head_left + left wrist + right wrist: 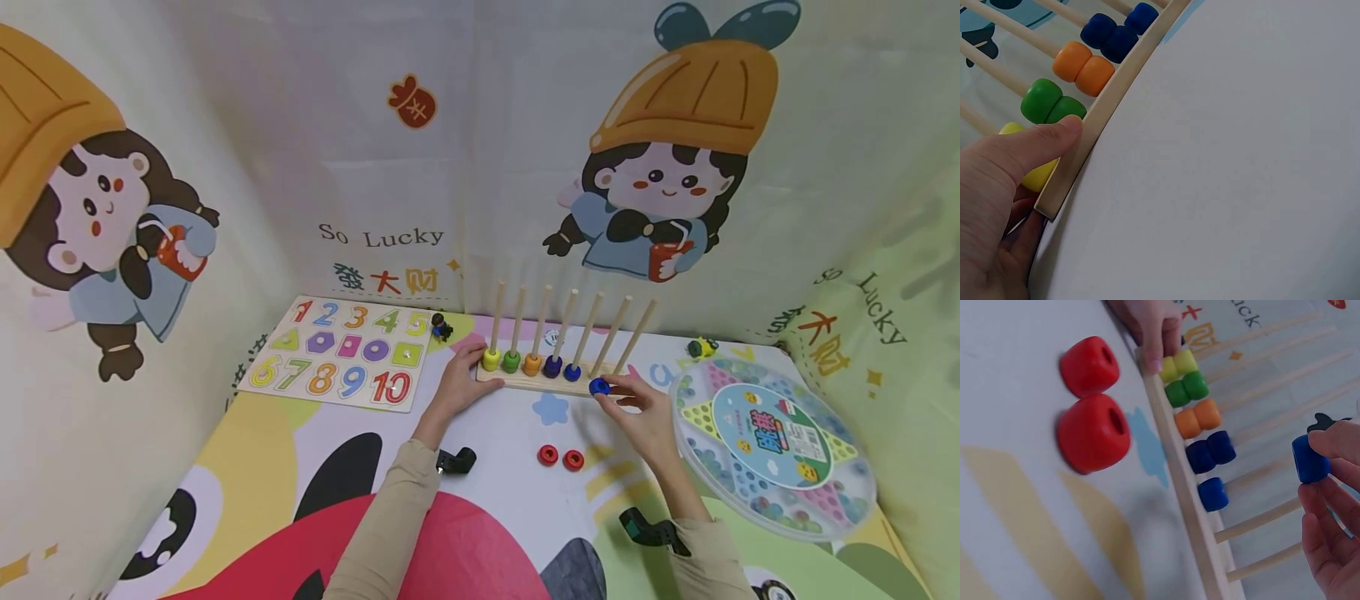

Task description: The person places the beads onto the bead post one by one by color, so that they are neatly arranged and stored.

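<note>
A wooden peg stand [525, 381] bears several upright pegs in a row. From its left end, pairs of yellow [1179, 365], green [1187, 389], orange [1198, 419] and dark blue beads [1210, 452] sit low on the pegs, followed by a single blue bead [1213, 494]. The two rightmost pegs show bare wood. My left hand [455, 385] grips the left end of the base, thumb at the front edge. Between thumb and fingertips, my right hand [647, 414] pinches another blue bead [1310, 459], held near the right-hand pegs. Two red beads [561, 457] lie on the table in front.
A number and shape puzzle board [337, 354] lies at the left. On the right is a round Chinese checkers box [772, 437], close to my right forearm. Small toy figures [442, 327] stand near the back. A printed curtain [495, 150] hangs behind the table.
</note>
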`<action>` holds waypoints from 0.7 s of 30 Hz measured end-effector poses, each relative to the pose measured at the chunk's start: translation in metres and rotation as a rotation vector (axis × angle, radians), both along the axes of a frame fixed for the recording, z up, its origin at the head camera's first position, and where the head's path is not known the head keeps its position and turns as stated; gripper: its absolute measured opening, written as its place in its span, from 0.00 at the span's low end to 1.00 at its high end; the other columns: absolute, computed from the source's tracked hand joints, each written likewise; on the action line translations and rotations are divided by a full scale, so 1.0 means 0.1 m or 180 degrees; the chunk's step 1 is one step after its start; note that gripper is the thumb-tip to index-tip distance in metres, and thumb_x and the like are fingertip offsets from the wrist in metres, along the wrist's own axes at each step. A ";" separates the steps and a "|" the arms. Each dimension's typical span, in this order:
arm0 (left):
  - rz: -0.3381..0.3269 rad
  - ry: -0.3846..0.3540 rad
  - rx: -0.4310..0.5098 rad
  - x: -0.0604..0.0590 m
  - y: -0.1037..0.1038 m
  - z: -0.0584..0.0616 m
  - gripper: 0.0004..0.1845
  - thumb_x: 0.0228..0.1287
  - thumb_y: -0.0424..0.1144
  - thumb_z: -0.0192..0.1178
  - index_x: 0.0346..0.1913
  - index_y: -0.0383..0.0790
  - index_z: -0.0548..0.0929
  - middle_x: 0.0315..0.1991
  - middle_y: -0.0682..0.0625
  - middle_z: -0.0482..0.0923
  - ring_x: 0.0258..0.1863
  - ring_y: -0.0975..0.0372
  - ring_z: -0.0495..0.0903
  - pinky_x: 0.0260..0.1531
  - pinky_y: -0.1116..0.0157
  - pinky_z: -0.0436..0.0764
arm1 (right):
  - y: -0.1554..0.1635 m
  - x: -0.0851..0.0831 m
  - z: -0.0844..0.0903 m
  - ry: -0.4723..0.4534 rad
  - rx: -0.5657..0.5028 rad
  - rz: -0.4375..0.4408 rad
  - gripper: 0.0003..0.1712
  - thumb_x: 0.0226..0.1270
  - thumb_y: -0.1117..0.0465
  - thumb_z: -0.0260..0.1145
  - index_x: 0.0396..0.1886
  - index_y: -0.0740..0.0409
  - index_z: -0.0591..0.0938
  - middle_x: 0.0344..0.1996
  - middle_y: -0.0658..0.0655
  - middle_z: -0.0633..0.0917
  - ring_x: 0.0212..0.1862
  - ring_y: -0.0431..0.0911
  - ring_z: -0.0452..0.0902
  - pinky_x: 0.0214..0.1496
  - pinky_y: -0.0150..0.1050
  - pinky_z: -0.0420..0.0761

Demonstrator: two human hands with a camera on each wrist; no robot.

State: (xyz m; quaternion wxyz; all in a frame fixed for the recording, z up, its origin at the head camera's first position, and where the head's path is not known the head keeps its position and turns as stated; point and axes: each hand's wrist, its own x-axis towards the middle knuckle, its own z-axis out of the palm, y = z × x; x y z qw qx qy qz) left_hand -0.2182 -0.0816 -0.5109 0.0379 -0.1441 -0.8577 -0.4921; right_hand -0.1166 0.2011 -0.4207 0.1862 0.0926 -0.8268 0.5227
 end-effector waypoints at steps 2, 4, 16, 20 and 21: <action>0.0000 -0.0023 -0.0018 0.00 0.00 0.01 0.39 0.53 0.42 0.76 0.63 0.23 0.73 0.66 0.38 0.69 0.68 0.47 0.66 0.70 0.53 0.65 | -0.02 -0.03 0.05 0.0033 0.0018 -0.0010 0.15 0.54 0.77 0.73 0.43 0.76 0.84 0.38 0.71 0.86 0.37 0.40 0.83 0.38 0.27 0.83; 0.0000 -0.0028 -0.0050 -0.01 0.00 0.01 0.39 0.53 0.42 0.76 0.63 0.24 0.73 0.66 0.39 0.69 0.68 0.48 0.66 0.70 0.53 0.65 | -0.03 -0.05 0.10 0.0069 0.0030 -0.0008 0.15 0.54 0.77 0.73 0.43 0.76 0.84 0.38 0.70 0.86 0.37 0.41 0.82 0.39 0.28 0.84; -0.0002 -0.0027 -0.0065 -0.02 0.00 -0.01 0.38 0.54 0.42 0.75 0.63 0.24 0.74 0.66 0.39 0.69 0.68 0.48 0.67 0.69 0.53 0.66 | -0.11 -0.20 0.50 0.0379 0.0137 -0.0089 0.15 0.55 0.77 0.72 0.44 0.77 0.83 0.37 0.72 0.85 0.37 0.33 0.78 0.41 0.24 0.81; 0.0000 -0.0013 -0.0091 -0.02 0.00 -0.01 0.38 0.53 0.42 0.76 0.63 0.24 0.74 0.66 0.39 0.69 0.68 0.48 0.66 0.70 0.54 0.65 | -0.10 -0.29 0.60 0.0561 0.0055 -0.0068 0.16 0.54 0.79 0.71 0.44 0.79 0.83 0.39 0.73 0.84 0.38 0.36 0.79 0.41 0.24 0.80; -0.0004 -0.0014 -0.0091 -0.03 0.01 -0.01 0.38 0.53 0.42 0.75 0.63 0.24 0.74 0.66 0.39 0.69 0.68 0.48 0.66 0.70 0.54 0.65 | -0.08 -0.33 0.61 0.0592 0.0033 -0.0065 0.16 0.54 0.79 0.71 0.44 0.79 0.83 0.39 0.73 0.84 0.38 0.36 0.79 0.40 0.23 0.80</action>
